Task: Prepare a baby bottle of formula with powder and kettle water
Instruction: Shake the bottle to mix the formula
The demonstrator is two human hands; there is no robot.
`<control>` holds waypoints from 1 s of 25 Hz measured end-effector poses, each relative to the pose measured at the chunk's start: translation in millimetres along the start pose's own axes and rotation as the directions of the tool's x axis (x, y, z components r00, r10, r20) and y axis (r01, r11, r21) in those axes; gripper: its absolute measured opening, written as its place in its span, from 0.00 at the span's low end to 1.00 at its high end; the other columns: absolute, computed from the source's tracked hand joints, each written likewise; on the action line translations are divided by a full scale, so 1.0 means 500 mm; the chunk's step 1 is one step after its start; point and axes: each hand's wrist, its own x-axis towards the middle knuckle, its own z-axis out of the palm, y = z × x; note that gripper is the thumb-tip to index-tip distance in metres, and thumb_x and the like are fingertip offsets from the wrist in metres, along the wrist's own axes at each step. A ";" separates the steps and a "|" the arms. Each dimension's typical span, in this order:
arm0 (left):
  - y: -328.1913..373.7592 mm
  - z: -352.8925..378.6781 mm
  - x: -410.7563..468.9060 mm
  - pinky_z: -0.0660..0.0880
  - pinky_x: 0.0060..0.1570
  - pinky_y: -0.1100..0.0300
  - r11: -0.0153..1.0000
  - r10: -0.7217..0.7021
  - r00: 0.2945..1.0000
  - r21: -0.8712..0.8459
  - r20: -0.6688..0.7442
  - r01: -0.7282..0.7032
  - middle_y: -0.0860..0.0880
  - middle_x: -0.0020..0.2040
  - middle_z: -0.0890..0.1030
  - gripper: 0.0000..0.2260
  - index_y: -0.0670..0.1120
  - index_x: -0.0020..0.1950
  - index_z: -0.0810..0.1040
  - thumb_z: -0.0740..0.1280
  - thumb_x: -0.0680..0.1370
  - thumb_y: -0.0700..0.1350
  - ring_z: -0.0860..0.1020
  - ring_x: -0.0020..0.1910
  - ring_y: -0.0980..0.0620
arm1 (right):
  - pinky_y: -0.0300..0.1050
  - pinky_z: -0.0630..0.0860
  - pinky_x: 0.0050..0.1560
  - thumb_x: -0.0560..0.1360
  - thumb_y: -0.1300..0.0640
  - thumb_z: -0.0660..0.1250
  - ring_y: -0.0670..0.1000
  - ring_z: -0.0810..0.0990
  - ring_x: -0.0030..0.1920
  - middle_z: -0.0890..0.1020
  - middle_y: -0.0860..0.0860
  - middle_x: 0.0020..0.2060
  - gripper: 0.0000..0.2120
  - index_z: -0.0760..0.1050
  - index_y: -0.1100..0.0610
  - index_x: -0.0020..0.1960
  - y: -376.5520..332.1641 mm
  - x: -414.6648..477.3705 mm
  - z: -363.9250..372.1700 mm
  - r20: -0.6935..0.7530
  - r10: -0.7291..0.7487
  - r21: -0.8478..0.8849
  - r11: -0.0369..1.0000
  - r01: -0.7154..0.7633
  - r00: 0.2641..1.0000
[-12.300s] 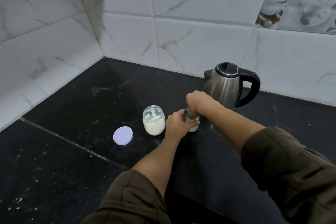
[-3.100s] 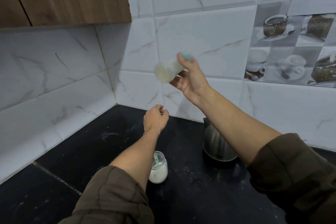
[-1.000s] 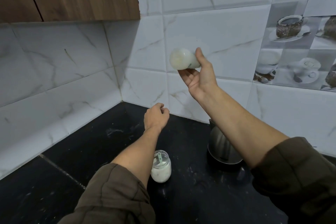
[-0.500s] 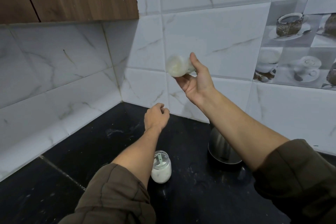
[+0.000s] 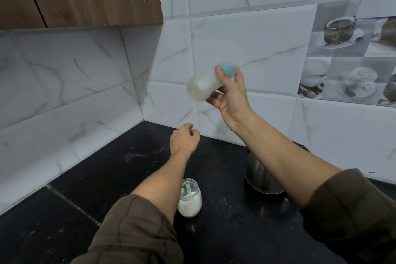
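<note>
Cloudy cylindrical bottle (image 5: 203,88) in right hand (image 5: 230,97)

Bottle (image 5: 202,87) swung lower in right hand (image 5: 230,98), teal collar now showing

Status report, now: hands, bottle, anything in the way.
Right hand grips baby bottle, raised, tipped sideways, milky inside. Left hand empty, loosely curled. Powder jar and kettle below on counter, clear of bottle.
</note>
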 end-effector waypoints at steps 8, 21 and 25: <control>-0.005 -0.005 -0.006 0.76 0.63 0.51 1.000 -0.007 1.000 -0.008 0.006 0.007 0.48 0.61 0.85 0.19 0.48 0.71 0.78 0.63 0.82 0.50 0.81 0.62 0.44 | 0.53 0.85 0.49 0.79 0.53 0.74 0.57 0.88 0.51 0.80 0.55 0.65 0.36 0.60 0.44 0.81 -0.015 -0.011 0.013 -0.122 -0.152 0.039 0.987 0.158 0.981; -0.007 -0.008 -0.001 0.76 0.63 0.51 1.000 -0.003 1.000 0.003 0.008 0.003 0.48 0.61 0.85 0.19 0.48 0.72 0.78 0.62 0.82 0.50 0.81 0.62 0.44 | 0.52 0.85 0.48 0.79 0.51 0.74 0.56 0.88 0.49 0.80 0.56 0.62 0.32 0.64 0.51 0.79 0.002 0.002 0.020 -0.175 -0.089 0.202 0.972 0.124 0.981; 0.002 -0.006 -0.004 0.75 0.63 0.52 1.000 0.006 1.000 -0.002 0.014 -0.006 0.48 0.62 0.84 0.18 0.48 0.72 0.77 0.63 0.83 0.49 0.80 0.63 0.45 | 0.54 0.84 0.47 0.78 0.51 0.74 0.56 0.87 0.49 0.83 0.54 0.55 0.33 0.64 0.47 0.78 0.006 -0.035 0.023 0.153 -0.064 -0.156 0.984 0.088 0.986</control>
